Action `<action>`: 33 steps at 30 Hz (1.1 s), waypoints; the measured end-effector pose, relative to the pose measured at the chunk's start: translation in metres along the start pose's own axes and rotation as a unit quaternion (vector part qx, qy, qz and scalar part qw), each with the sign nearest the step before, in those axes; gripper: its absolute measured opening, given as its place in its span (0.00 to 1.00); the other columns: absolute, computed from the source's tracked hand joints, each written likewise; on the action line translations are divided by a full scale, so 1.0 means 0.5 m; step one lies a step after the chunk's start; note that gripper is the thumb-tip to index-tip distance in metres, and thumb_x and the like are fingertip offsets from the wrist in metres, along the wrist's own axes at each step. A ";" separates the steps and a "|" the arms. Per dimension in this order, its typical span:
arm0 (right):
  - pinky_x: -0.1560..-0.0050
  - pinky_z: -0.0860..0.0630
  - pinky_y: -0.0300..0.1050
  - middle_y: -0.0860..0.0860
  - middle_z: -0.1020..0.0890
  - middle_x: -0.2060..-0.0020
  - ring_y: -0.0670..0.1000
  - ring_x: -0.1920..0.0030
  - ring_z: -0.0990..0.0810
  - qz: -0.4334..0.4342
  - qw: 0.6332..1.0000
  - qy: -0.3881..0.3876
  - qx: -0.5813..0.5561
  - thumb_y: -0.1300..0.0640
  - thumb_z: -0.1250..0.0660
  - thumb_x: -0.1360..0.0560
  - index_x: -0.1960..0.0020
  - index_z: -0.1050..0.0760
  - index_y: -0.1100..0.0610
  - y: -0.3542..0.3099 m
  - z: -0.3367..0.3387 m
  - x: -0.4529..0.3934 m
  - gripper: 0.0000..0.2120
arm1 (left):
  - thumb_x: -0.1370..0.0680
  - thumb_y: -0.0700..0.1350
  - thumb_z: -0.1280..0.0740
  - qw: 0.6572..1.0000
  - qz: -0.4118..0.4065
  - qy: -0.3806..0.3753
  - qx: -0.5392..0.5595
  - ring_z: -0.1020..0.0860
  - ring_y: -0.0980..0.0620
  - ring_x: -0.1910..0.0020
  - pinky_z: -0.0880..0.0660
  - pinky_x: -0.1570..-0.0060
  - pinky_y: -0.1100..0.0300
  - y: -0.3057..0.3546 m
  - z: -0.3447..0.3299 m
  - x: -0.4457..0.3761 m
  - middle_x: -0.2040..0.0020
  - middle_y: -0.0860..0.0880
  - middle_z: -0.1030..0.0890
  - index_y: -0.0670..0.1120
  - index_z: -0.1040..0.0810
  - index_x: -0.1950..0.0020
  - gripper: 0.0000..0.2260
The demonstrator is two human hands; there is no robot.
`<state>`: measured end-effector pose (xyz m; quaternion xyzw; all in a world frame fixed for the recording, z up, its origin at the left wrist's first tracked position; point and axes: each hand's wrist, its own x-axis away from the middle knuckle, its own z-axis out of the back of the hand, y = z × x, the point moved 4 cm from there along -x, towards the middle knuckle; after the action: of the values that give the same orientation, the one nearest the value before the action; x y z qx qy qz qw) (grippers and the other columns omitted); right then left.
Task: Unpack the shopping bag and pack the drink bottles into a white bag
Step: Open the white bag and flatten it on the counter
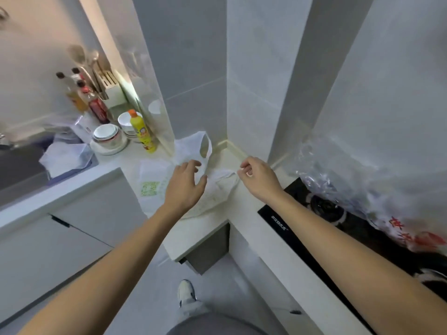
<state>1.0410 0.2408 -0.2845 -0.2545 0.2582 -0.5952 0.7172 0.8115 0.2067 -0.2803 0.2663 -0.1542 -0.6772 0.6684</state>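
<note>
Evidently early: the white bag [193,165] lies flat and empty on the worktop [208,228]. At 10 o'clock, left hand [186,182] hovers over it, fingers spread; at 2 o'clock, right hand [256,175] pinches its edge. No drink bottles packed yet.

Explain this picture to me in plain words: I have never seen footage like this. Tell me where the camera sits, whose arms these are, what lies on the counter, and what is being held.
There is one picture, taken by a wide-angle camera worn on a person's head, looking down at their own two bare arms. No machine is involved. On the pale kitchen counter lies a flat white bag with loop handles. The left hand hovers over it with fingers spread, holding nothing. The right hand pinches the bag's edge between its fingertips. Beside them stand a yellow bottle, stacked bowls and sauce bottles. At the right, a crinkled clear plastic bag rests on a black stove.
</note>
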 end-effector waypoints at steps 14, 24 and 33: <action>0.41 0.24 0.52 0.54 0.26 0.41 0.58 0.40 0.24 -0.232 0.973 -0.017 0.017 0.52 0.32 0.21 0.35 0.26 0.50 0.101 -0.257 -0.202 0.15 | 0.19 0.50 0.36 0.972 -0.111 -0.181 -0.101 0.31 0.41 0.34 0.25 0.45 0.46 -0.151 -0.124 -0.301 0.33 0.43 0.28 0.46 0.33 0.26 0.22; 0.60 0.28 0.44 0.55 0.22 0.47 0.54 0.55 0.22 -0.335 0.935 -0.069 -0.091 0.55 0.30 0.23 0.40 0.29 0.49 0.232 -0.346 -0.245 0.14 | 0.18 0.55 0.41 0.890 -0.084 -0.292 -0.340 0.33 0.37 0.29 0.37 0.33 0.44 -0.165 -0.277 -0.419 0.28 0.39 0.30 0.52 0.41 0.21 0.26; 0.53 0.22 0.41 0.54 0.18 0.48 0.53 0.52 0.17 -0.325 0.914 0.012 -0.242 0.62 0.30 0.24 0.46 0.20 0.52 0.258 -0.350 -0.257 0.09 | 0.20 0.53 0.34 0.928 0.021 -0.291 -0.232 0.22 0.43 0.40 0.39 0.32 0.46 -0.179 -0.313 -0.417 0.48 0.48 0.17 0.52 0.33 0.26 0.22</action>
<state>0.9959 0.3781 -0.4916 -0.4830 0.3058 -0.7177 0.3976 0.8190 0.4410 -0.4255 -0.1079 -0.1864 -0.7275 0.6515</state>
